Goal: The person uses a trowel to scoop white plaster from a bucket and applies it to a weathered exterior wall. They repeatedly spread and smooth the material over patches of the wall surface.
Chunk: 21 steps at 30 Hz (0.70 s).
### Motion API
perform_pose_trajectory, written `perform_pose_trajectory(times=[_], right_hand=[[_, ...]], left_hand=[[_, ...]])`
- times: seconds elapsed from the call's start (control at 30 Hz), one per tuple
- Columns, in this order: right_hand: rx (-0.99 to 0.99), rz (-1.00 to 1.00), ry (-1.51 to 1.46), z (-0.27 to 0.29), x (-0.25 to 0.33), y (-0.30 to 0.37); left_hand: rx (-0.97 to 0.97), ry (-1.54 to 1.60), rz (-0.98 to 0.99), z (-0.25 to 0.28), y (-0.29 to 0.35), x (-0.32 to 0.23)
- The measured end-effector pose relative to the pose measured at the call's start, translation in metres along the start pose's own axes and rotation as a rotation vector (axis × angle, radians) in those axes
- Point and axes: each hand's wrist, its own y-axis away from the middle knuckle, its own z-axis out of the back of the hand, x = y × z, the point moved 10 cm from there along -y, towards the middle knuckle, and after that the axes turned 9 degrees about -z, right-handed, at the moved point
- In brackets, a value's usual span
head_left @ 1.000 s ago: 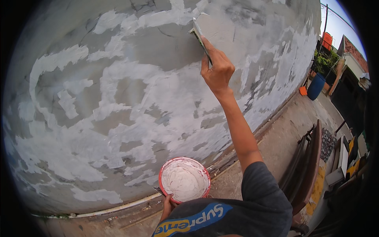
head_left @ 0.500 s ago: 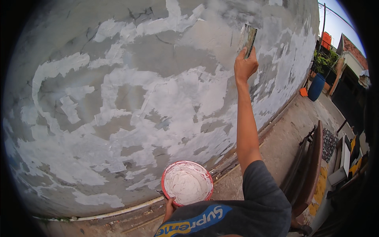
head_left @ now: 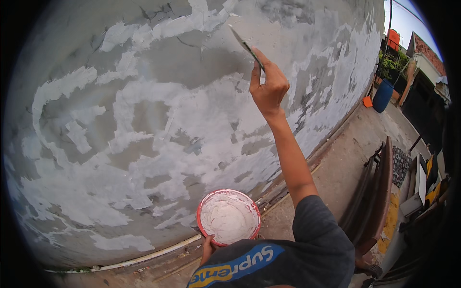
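Observation:
With my arm stretched up, my right hand point(head_left: 270, 89) grips a putty knife point(head_left: 246, 46), its thin blade seen nearly edge-on against the wall. The grey wall point(head_left: 187, 62) carries uneven patches of white filler, with several dark cracks toward the top. Low in front of my body, my left hand point(head_left: 208, 247) holds the rim of a red bucket point(head_left: 199, 218). Inside the bucket lies pinkish-white putty point(head_left: 229, 221), smeared up the inner side too. Only part of the left hand shows; my shirt hides the wrist.
A white pipe point(head_left: 144, 259) runs along the wall's foot. To the right stands a brown bench point(head_left: 379, 206), with a patterned mat point(head_left: 401, 165) behind it. Farther back are a blue barrel point(head_left: 384, 96), an orange object point(head_left: 367, 102) and green plants point(head_left: 394, 65).
My right hand has moved left and slightly down across the wall. The putty knife has turned from showing its flat face to nearly edge-on. The left hand still holds the bucket.

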Motion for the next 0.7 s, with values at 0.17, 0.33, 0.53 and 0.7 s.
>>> perform_pose_trajectory(times=[0.17,0.33,0.53,0.7], right_hand=[[-0.199,-0.48,0.158,0.029,-0.121,-0.023],[-0.155,-0.523,0.201,0.02,-0.148,-0.019],[-0.142,-0.491,0.107,0.007,-0.121,-0.016],[-0.055,-0.342,0.05,-0.014,-0.059,-0.011]], left_hand=[[-0.046,0.004,-0.088,0.001,0.003,-0.009],[-0.05,0.048,-0.134,0.011,-0.002,-0.01],[-0.08,0.046,-0.047,0.016,0.001,-0.005],[-0.063,0.013,-0.016,0.03,-0.005,0.003]])
